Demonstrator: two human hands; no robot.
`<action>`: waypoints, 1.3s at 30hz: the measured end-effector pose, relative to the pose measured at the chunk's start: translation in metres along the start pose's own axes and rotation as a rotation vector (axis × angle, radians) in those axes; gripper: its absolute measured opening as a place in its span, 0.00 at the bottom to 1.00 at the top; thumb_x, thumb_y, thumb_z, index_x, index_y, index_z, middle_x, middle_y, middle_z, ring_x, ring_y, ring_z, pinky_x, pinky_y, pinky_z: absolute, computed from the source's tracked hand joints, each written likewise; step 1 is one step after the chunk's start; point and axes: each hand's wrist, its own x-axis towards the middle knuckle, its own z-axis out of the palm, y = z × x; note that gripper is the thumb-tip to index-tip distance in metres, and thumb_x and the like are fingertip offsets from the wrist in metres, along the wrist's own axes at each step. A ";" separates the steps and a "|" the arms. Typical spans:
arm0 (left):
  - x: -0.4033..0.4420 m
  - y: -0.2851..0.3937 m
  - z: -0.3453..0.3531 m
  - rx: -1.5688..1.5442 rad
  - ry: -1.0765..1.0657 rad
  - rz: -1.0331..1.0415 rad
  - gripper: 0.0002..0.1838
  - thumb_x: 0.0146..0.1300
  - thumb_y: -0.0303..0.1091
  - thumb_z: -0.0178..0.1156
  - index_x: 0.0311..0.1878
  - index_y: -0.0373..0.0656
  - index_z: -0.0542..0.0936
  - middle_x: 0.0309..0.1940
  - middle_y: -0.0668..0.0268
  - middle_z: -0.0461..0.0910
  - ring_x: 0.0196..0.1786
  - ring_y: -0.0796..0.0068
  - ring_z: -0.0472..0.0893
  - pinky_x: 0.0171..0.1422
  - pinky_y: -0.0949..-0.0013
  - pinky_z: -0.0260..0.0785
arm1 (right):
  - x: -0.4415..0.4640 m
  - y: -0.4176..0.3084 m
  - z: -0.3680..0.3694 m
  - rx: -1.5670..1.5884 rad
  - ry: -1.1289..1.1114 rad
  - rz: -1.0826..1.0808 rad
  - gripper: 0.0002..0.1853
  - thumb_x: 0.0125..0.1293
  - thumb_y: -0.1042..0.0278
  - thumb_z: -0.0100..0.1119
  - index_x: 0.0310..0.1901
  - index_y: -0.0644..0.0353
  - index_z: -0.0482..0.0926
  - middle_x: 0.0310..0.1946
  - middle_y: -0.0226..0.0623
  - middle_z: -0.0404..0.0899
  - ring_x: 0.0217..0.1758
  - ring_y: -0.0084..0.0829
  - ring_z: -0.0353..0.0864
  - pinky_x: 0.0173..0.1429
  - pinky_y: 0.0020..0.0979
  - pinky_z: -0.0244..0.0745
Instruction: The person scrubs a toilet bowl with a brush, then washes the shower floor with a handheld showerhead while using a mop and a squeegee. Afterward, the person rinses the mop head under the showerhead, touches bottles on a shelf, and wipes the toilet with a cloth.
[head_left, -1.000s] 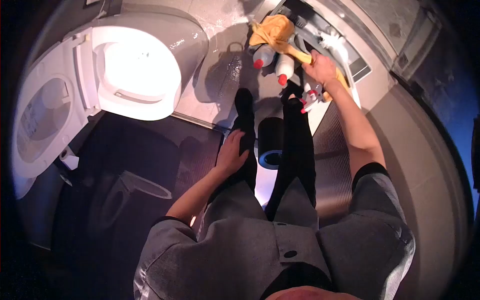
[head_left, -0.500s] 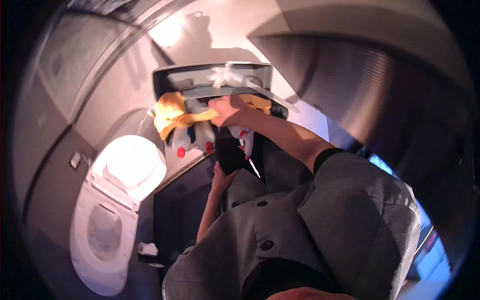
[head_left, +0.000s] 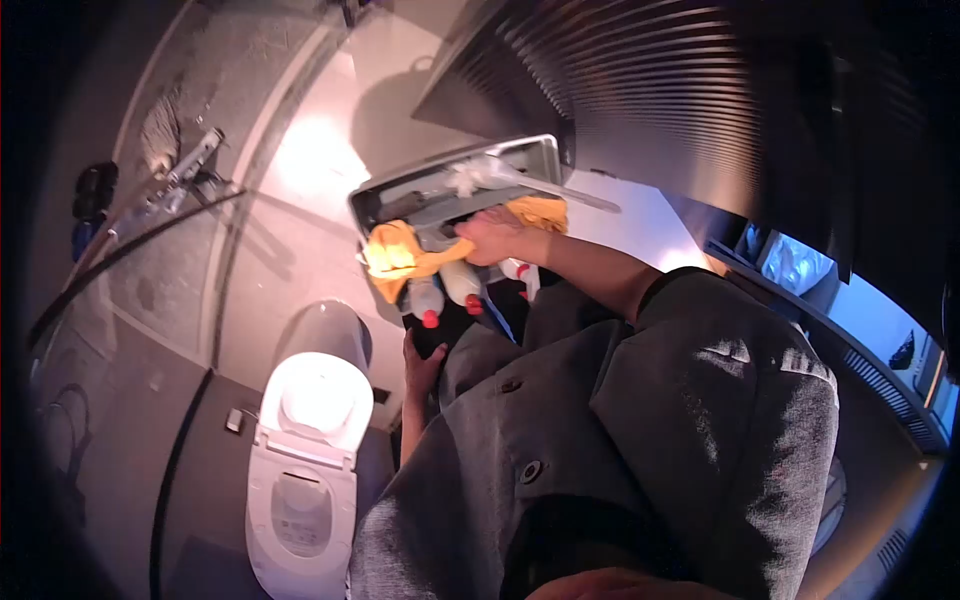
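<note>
My right hand [head_left: 492,236] is closed around the handle of a grey cleaning caddy [head_left: 555,160]. A yellow cloth [head_left: 395,258] drapes over its left side and runs into my grip. Another yellow fold [head_left: 540,212] lies to the right of that hand. White bottles with red caps [head_left: 425,298] stick out on the near side of the caddy. Across its top lies a white-headed brush [head_left: 560,190] with a long pale handle. My left hand [head_left: 424,368] hangs low beside my dark clothing, thumb and finger apart; its other fingers are partly hidden.
A white toilet [head_left: 302,490] with its lid up stands at lower left. Behind it is a glass partition [head_left: 250,140] with a metal fixture [head_left: 190,170]. A dark ribbed panel [head_left: 650,90] curves across the upper right. Blue-lit items [head_left: 795,262] show at far right.
My view has turned, so the toilet and caddy sit further right in it, and the caddy appears more tilted. My right hand keeps its hold on the handle.
</note>
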 end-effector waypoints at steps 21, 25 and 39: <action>0.052 0.005 -0.058 0.598 -0.253 -0.203 0.59 0.33 0.50 0.70 0.65 0.49 0.41 0.62 0.41 0.45 0.61 0.37 0.54 0.57 0.46 0.59 | 0.167 0.013 0.041 0.326 0.101 0.187 0.21 0.42 0.58 0.57 0.40 0.58 0.73 0.34 0.47 0.77 0.41 0.49 0.75 0.45 0.44 0.70; 0.048 0.021 -0.057 0.638 -0.178 -0.183 0.59 0.34 0.46 0.70 0.65 0.50 0.40 0.62 0.42 0.42 0.61 0.38 0.54 0.56 0.47 0.60 | 0.224 0.026 0.091 0.427 0.108 0.253 0.23 0.42 0.58 0.58 0.43 0.56 0.72 0.37 0.46 0.76 0.44 0.48 0.74 0.47 0.42 0.70; 0.046 0.041 -0.043 0.715 -0.135 -0.305 0.59 0.33 0.44 0.70 0.66 0.51 0.40 0.64 0.46 0.41 0.65 0.43 0.49 0.55 0.43 0.58 | 0.286 0.174 0.199 0.289 -0.046 0.426 0.33 0.48 0.58 0.56 0.58 0.60 0.63 0.52 0.49 0.69 0.55 0.41 0.69 0.59 0.33 0.63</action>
